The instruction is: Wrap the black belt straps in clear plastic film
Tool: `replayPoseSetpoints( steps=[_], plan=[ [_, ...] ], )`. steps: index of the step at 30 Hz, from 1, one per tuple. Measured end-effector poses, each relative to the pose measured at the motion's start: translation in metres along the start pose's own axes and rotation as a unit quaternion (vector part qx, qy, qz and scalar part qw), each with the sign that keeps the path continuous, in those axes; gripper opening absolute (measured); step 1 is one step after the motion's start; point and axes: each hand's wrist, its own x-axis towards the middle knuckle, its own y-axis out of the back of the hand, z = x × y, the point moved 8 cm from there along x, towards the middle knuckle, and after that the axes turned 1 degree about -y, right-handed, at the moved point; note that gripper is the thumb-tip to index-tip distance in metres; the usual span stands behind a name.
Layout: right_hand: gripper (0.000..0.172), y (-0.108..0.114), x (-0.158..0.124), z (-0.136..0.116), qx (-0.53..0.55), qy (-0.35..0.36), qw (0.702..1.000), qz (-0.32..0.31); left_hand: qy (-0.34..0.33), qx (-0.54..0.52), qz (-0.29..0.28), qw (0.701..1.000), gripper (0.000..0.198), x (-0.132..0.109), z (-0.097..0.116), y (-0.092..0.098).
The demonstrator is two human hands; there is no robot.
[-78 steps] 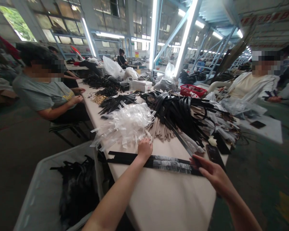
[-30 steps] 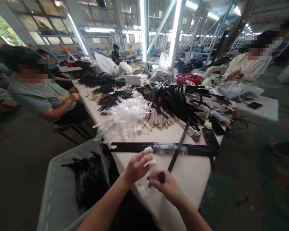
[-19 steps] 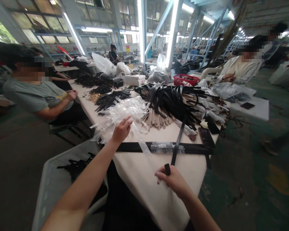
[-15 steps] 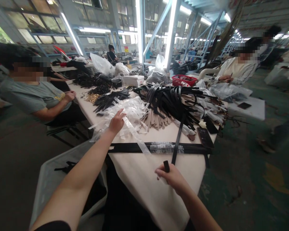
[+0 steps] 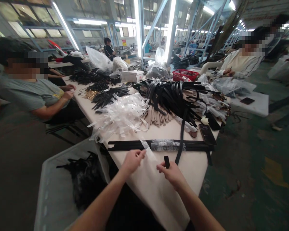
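Note:
My right hand [image 5: 171, 173] is closed round a black strap [image 5: 182, 136], whose short end sticks up above the fingers. The rest of the strap runs up the table to the heap of straps. My left hand [image 5: 134, 162] is pinched at the edge of a clear plastic strip [image 5: 150, 153], left of my right hand. That strip slants down between both hands; its lower end is blurred, and I cannot tell whether my right fingers touch it. Behind the hands lies a flat bundle of long black straps [image 5: 130, 146] with a plastic wrap [image 5: 167, 146] round its middle.
A pile of clear plastic strips [image 5: 122, 112] lies beyond my left hand, beside a heap of black straps [image 5: 163, 96]. A phone [image 5: 207, 134] rests near the right table edge. Left below stands a white bin [image 5: 47, 183] with black pieces inside. Co-workers sit on both sides.
My left hand has come down and right from the plastic pile to near my right hand, along the plastic strip. The right hand still grips the strap and has barely moved.

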Motion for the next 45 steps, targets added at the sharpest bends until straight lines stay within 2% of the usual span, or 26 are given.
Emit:
replayPoseSetpoints(
  steps=[1, 2, 3, 4, 6, 9, 11, 15, 19, 23, 30, 36, 45],
  plan=[
    [0.038, 0.000, -0.002, -0.004, -0.008, 0.013, 1.000, 0.004, 0.059, -0.098, -0.067, 0.991, 0.047, -0.027, -0.011, -0.037],
    [0.039, -0.001, -0.004, -0.007, -0.012, 0.024, 1.000, 0.005, 0.102, -0.197, -0.111, 0.969, 0.050, -0.051, -0.016, -0.069],
    [0.040, -0.002, -0.006, -0.009, -0.014, 0.031, 0.999, 0.003, 0.124, -0.286, -0.121, 0.942, 0.052, -0.068, -0.017, -0.091],
    [0.041, -0.004, -0.007, -0.010, -0.015, 0.035, 0.999, 0.000, 0.134, -0.357, -0.115, 0.917, 0.051, -0.079, -0.016, -0.105],
    [0.043, -0.007, -0.008, -0.010, -0.021, 0.035, 0.999, -0.004, 0.134, -0.447, -0.071, 0.882, 0.045, -0.084, -0.012, -0.115],
    [0.049, -0.008, -0.008, -0.005, -0.017, 0.011, 1.000, -0.007, 0.143, -0.502, -0.009, 0.853, 0.036, -0.076, -0.012, -0.110],
    [0.045, -0.009, -0.011, -0.003, 0.032, 0.002, 0.999, -0.020, 0.155, -0.536, 0.029, 0.830, 0.034, -0.070, -0.015, -0.105],
    [0.035, -0.011, -0.026, -0.013, 0.141, 0.056, 0.987, -0.054, 0.174, -0.590, 0.094, 0.783, 0.035, -0.062, -0.020, -0.100],
    [0.040, -0.011, -0.033, -0.012, 0.089, 0.079, 0.993, -0.016, 0.174, -0.611, 0.127, 0.762, 0.037, -0.055, -0.020, -0.102],
    [0.050, -0.019, -0.031, -0.002, 0.050, 0.057, 0.997, -0.017, 0.163, -0.625, 0.125, 0.754, 0.037, -0.050, -0.015, -0.105],
    [0.044, -0.017, -0.031, -0.008, 0.029, 0.078, 0.997, 0.000, 0.149, -0.646, 0.066, 0.746, 0.033, -0.048, -0.005, -0.111],
    [0.042, -0.013, -0.032, -0.013, 0.013, 0.087, 0.996, 0.024, 0.145, -0.648, 0.121, 0.738, 0.031, -0.048, -0.009, -0.103],
    [0.044, -0.013, -0.028, -0.019, 0.008, 0.099, 0.995, 0.027, 0.148, -0.646, 0.104, 0.741, 0.031, -0.048, -0.004, -0.106]
  ],
)
